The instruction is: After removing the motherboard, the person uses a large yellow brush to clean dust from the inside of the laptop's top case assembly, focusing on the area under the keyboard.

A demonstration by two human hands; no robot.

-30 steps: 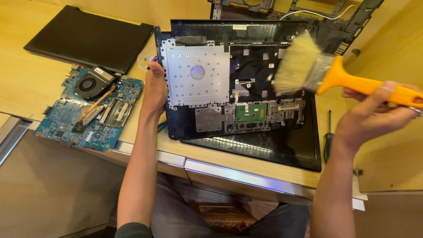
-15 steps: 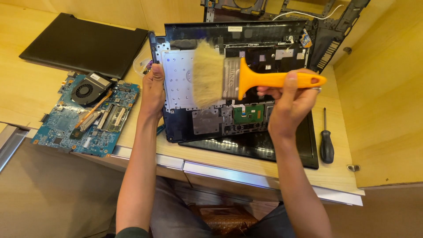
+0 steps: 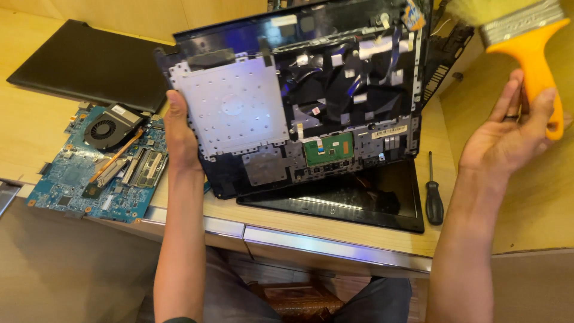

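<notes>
Head view. Left hand (image 3: 179,134) grips the left edge of an opened laptop base shell (image 3: 299,101), fingers wrapped behind it, thumb laid flat along the front. The shell is tilted up off the table (image 3: 359,236), occupying the centre and upper centre of the frame. Its inner face shows a flat, matte grey metal plate (image 3: 233,107) dotted with small holes at centre left, glossy black plastic ribbing and pale ribbon cables to the right, and a small green rectangular circuit board (image 3: 329,148) near the lower middle.

Right hand (image 3: 508,140), right of frame, is loosely open with fingers spread and palm facing the camera; the orange plastic handle of a paintbrush (image 3: 529,45) rests between thumb and palm. The brush has a ribbed metal ferrule and pale straw-coloured bristles, cut off by the upper right corner.

Below the shell, a glossy black display panel (image 3: 359,200) lies flat on the light wooden table. Just right of it, a small black-handled screwdriver (image 3: 433,194) with a thin shaft. At left, a blue motherboard (image 3: 89,173) with a round black fan and copper heat pipe overhangs the table edge. Upper left: a matte black rectangular cover panel (image 3: 84,63), lying flat.
</notes>
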